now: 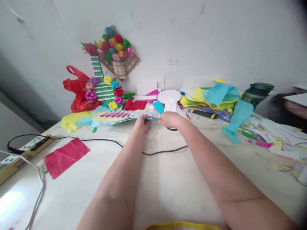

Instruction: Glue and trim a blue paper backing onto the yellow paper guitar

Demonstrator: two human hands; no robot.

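Note:
A flat paper guitar (112, 117) with a pale yellow face, purple-and-white strips and light blue crepe paper at its edges is held low over the far part of the table. My left hand (142, 123) is closed around its neck, thumb on top. At the right end of the neck, my right hand (171, 119) pinches with its fingers together; its palm side is hidden. Just under that hand a dark curved loop (172, 129) shows, too little of it to name. Behind it stand a white paper piece (170, 107) and a white oval (169, 96) with a purple rim.
A green guitar with paper flowers (103, 89) leans at the wall near a red bag (76, 89). Red crepe paper (67, 158), a power strip (26, 153) and a black cable (165, 151) lie nearer. Rightward are a cutter (203, 113), blue crepe paper (220, 94) and paper scraps (283, 137).

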